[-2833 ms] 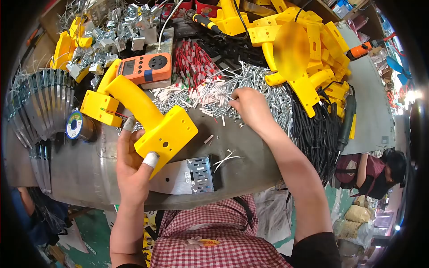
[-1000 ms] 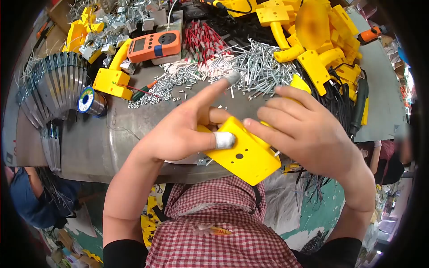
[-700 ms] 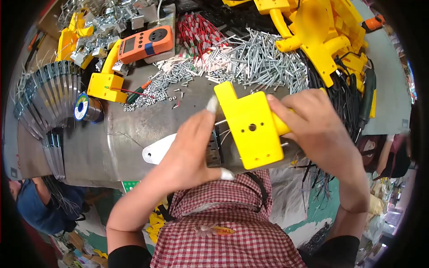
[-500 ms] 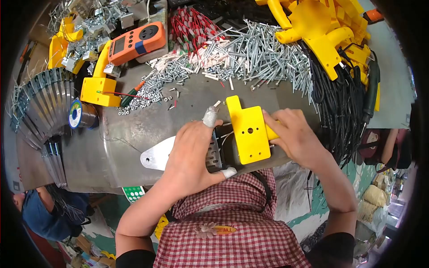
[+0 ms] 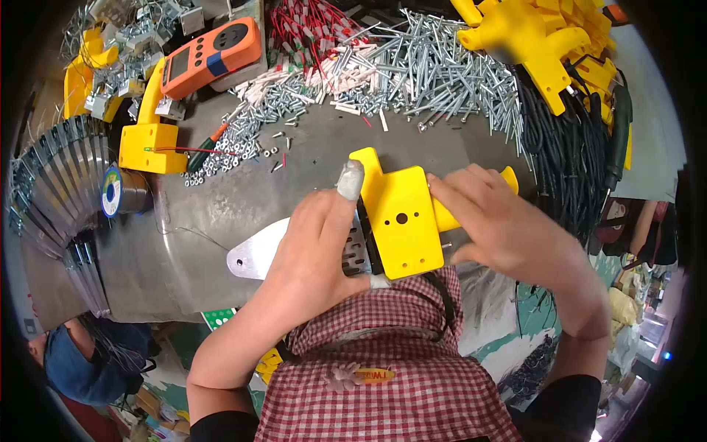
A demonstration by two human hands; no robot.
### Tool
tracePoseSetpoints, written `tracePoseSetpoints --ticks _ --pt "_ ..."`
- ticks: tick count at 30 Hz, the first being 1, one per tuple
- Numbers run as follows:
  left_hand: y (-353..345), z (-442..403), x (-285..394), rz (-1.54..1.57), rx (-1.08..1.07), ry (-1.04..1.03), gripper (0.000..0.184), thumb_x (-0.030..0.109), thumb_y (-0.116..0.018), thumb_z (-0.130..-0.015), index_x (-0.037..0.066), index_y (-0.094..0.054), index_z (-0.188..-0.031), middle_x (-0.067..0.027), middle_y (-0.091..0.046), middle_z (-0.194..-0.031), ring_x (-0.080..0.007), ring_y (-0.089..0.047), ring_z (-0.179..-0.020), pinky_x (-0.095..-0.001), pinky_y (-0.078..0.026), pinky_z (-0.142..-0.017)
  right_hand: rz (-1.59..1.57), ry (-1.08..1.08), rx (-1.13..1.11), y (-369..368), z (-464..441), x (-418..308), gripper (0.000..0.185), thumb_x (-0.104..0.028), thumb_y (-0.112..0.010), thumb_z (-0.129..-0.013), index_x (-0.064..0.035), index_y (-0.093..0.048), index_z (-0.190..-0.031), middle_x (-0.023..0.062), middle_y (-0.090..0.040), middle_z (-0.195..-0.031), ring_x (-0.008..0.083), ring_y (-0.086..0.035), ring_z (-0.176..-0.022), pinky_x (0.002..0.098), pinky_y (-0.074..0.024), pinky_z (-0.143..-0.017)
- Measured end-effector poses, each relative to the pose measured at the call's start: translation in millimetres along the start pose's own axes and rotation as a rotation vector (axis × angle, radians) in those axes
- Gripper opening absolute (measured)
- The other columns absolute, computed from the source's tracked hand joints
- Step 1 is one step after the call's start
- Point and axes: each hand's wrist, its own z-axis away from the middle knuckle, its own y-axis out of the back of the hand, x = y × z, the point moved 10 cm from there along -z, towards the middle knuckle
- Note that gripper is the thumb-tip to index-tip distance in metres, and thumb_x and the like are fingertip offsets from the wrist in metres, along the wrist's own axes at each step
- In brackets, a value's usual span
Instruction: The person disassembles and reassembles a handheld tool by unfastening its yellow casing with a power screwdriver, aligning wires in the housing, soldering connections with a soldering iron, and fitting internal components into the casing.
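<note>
My left hand wraps over a pointed silver metal plate with a slotted section, its index finger and thumb capped in whitish tape and spread to either side. Against the slotted end sits a yellow plastic handle housing, its flat face with several holes turned up. My right hand has its fingers over the housing's grip and its thumb on the near side. A small metal pin or screw juts out close to that thumb. The joint's underside is hidden.
Loose screws, red wires and nuts lie along the back of the metal table. An orange meter, solder spool and screwdriver are at left. Black cords and yellow housings are at right.
The yellow housing has moved left against the slotted metal end, closing the gap where wires showed. My right hand has shifted along the grip, uncovering its far end.
</note>
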Motion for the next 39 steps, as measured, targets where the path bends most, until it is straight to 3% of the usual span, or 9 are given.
tracePoseSetpoints --ticks 6,9,13,24,28,30,33,36,39 --pt "0 -1 4 0.018 -0.007 -0.042 0.111 0.009 -0.085 -0.046 -0.001 -0.028 -0.14 -0.0195 -0.047 -0.111 -0.0407 -0.048 -0.104 -0.0459 -0.041 -0.091 -0.091 0.007 -0.306 -15 -28 21 0.05 -0.03 -0.077 -0.064 0.0 -0.052 -0.094 0.014 -0.058 -0.09 0.0351 -0.059 -0.086 0.0408 -0.0467 -0.071" --pt "3 -1 7 0.007 0.009 -0.063 0.11 0.007 -0.083 -0.046 0.003 -0.029 -0.141 -0.0182 -0.047 -0.11 -0.039 -0.048 -0.103 -0.0449 -0.041 -0.091 -0.064 0.033 -0.345 -16 -36 22 0.05 -0.031 -0.077 -0.065 -0.0002 -0.052 -0.095 0.0134 -0.059 -0.087 0.0351 -0.06 -0.085 0.0407 -0.048 -0.071" --pt "0 -1 11 -0.042 0.025 -0.073 0.107 0.007 -0.082 -0.045 0.007 -0.033 -0.14 -0.0168 -0.047 -0.109 -0.0367 -0.048 -0.102 -0.0455 -0.04 -0.09 -0.102 0.075 -0.251 -7 -34 20 0.05 -0.035 -0.076 -0.065 -0.0007 -0.053 -0.093 0.0131 -0.06 -0.085 0.0348 -0.061 -0.085 0.04 -0.0491 -0.071" --pt "-2 -2 11 -0.052 -0.003 -0.058 0.104 0.007 -0.082 -0.046 0.009 -0.035 -0.138 -0.0177 -0.047 -0.11 -0.0368 -0.048 -0.102 -0.0463 -0.04 -0.089 -0.035 0.02 -0.437 -6 -46 26 0.052 -0.037 -0.08 -0.06 -0.0038 -0.055 -0.091 0.0112 -0.06 -0.083 0.0337 -0.06 -0.081 0.0385 -0.0474 -0.067" --pt "-2 -2 9 -0.052 -0.012 -0.04 0.105 0.008 -0.083 -0.045 0.009 -0.035 -0.139 -0.0183 -0.046 -0.112 -0.037 -0.048 -0.102 -0.0463 -0.04 -0.089 -0.076 0.059 -0.424 -16 -40 25 0.053 -0.041 -0.076 -0.064 -0.0017 -0.055 -0.093 0.013 -0.061 -0.085 0.0342 -0.061 -0.084 0.0399 -0.0493 -0.069" --pt "-2 -2 8 -0.052 -0.009 -0.032 0.105 0.008 -0.083 -0.045 0.009 -0.035 -0.139 -0.0185 -0.046 -0.112 -0.037 -0.048 -0.102 -0.0464 -0.041 -0.089 -0.128 0.026 -0.25 -17 -28 24 0.054 -0.043 -0.073 -0.067 -0.0019 -0.054 -0.096 0.0128 -0.061 -0.089 0.0332 -0.061 -0.087 0.0397 -0.049 -0.07" --pt "-1 -1 10 -0.044 -0.018 -0.077 0.105 0.011 -0.084 -0.046 0.008 -0.035 -0.138 -0.0202 -0.045 -0.115 -0.0388 -0.047 -0.104 -0.0464 -0.041 -0.09 -0.11 -0.011 -0.205 -19 -19 19 0.053 -0.043 -0.071 -0.069 -0.0025 -0.053 -0.097 0.0121 -0.059 -0.09 0.0316 -0.06 -0.088 0.0392 -0.0484 -0.072" --pt "9 2 13 0.07 0.027 -0.093 0.104 0.021 -0.087 -0.049 0.003 -0.035 -0.137 -0.022 -0.044 -0.119 -0.0403 -0.046 -0.107 -0.0462 -0.04 -0.092 -0.139 -0.045 -0.212 -28 -20 19 0.052 -0.04 -0.073 -0.067 -0.0018 -0.053 -0.096 0.0115 -0.059 -0.091 0.031 -0.06 -0.086 0.0392 -0.0484 -0.073" --pt "-3 4 7 -0.086 -0.021 0.002 0.111 0.038 -0.087 -0.049 -0.001 -0.031 -0.137 -0.025 -0.042 -0.123 -0.0419 -0.045 -0.109 -0.0474 -0.04 -0.092 -0.237 -0.033 -0.154 -32 -12 25 0.056 -0.039 -0.075 -0.067 -0.0013 -0.053 -0.102 0.0136 -0.058 -0.094 0.0327 -0.06 -0.092 0.0399 -0.049 -0.076"
